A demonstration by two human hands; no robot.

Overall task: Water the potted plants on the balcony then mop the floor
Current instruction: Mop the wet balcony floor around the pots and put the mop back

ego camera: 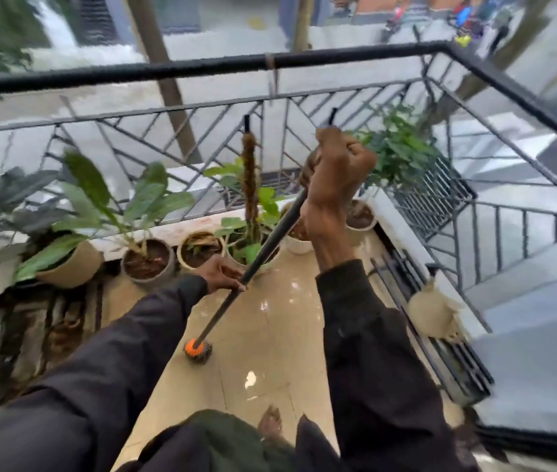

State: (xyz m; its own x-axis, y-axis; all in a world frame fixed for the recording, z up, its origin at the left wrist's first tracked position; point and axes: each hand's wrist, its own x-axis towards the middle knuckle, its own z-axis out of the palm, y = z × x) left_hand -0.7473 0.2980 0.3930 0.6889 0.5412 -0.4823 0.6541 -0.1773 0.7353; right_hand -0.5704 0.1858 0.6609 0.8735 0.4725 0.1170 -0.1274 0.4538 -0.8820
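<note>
A mop with a long dark handle [263,253] slants from upper right down to its orange-collared head [197,350], which rests on the wet tan floor tiles [270,335]. My right hand [338,172] is closed around the handle's top end. Lower down the shaft, my left hand [224,274] grips it. Several potted plants stand in a row along the railing's base: a leafy one in a grey pot [147,260], a small cream pot [200,248], one with a moss pole [250,185], and a bushy one [396,148] in the corner.
A black metal railing [202,68] bounds the balcony ahead and to the right. A dark patterned mat [48,321] lies on the left. A pale cloth lump [437,315] sits on the right ledge beside a floor grate [440,352]. My bare foot [270,424] is below.
</note>
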